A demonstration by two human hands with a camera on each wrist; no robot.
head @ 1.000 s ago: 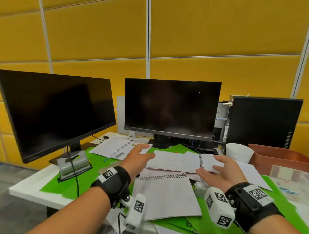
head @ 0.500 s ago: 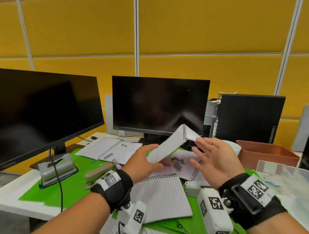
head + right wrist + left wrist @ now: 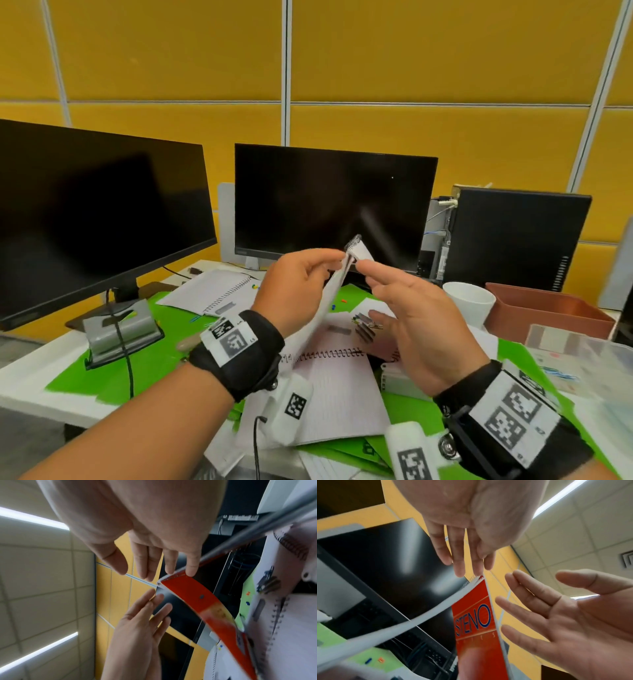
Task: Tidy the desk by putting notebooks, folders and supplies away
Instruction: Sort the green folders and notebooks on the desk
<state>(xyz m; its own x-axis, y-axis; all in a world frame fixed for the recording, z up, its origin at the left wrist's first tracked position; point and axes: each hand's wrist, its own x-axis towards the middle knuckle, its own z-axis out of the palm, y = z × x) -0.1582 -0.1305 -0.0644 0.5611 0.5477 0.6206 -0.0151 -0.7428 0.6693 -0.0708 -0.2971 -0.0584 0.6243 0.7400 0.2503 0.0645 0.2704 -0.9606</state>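
**Inspector:** Start with the hands; what does each one have?

**Assessor:** The left hand (image 3: 294, 291) holds the steno notebook (image 3: 337, 291) in the air above the desk (image 3: 30, 383), between the two hands and in front of the centre monitor (image 3: 335, 205); its fingers lie nearly straight along the white pages, and the thumb is hidden behind the sheet, so I cannot tell how firm the pinch is. The right hand (image 3: 416, 325) is spread, fingers straight and apart, palm toward the red cover; in the right wrist view a fingertip (image 3: 191, 572) meets the bound edge.

**Inspector:** Which way does the book point?

**Assessor:** Long axis steeply tilted; spiral binding uppermost and leaning away toward the monitor, free edge hanging down toward the left wrist; red cover facing right, pages facing left and bowed.

**Inspector:** Advice for the step?

**Assessor:** My judgement is that it is being closed; bring the right palm flat onto the cover and press the halves together near the spiral; keep the loose pages from sagging onto the open notebooks (image 3: 329, 383) beneath; then lower it flat, spiral squared, before stowing.
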